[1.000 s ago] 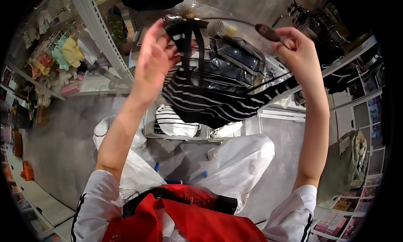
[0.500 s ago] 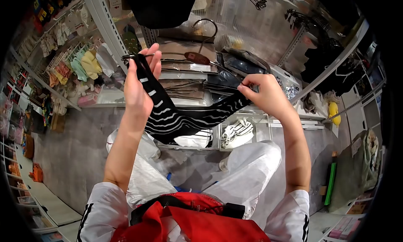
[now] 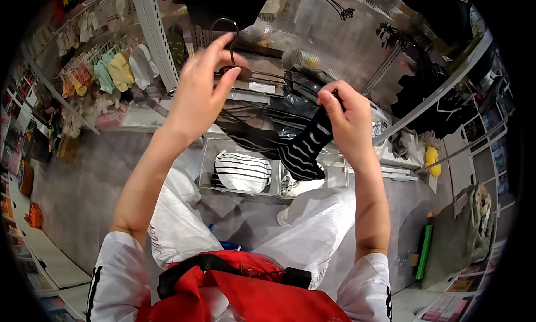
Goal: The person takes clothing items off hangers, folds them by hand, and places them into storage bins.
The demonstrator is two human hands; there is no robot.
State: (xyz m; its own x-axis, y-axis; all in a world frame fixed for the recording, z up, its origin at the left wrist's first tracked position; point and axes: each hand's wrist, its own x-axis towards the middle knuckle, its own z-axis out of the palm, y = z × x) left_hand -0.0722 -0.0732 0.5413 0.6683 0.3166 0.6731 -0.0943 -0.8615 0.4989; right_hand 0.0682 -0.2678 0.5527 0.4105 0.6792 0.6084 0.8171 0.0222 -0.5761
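Observation:
My right hand (image 3: 350, 121) is closed around one end of a dark clothes hanger (image 3: 282, 80) and the edge of a black garment with white stripes (image 3: 304, 152). The garment droops below the hanger, its left part stretching up towards my left wrist. My left hand (image 3: 198, 93) is at the hanger's middle, just under the hook, with fingers apart and slightly blurred. Whether it touches the hanger I cannot tell. The hanger's left end is hidden behind that hand.
Below the garment, a clear bin (image 3: 206, 168) holds white cloth with black stripes (image 3: 243, 170). Packaged dark clothes (image 3: 290, 107) lie on the shelf behind. Small pastel garments (image 3: 120, 71) hang at left, near a metal upright (image 3: 149, 32). Black clothes (image 3: 421, 107) hang at right.
My left hand has left the hanger's left end and moved right and up to its middle. The garment's left side has dropped away from that end, and the hanger has shifted left.

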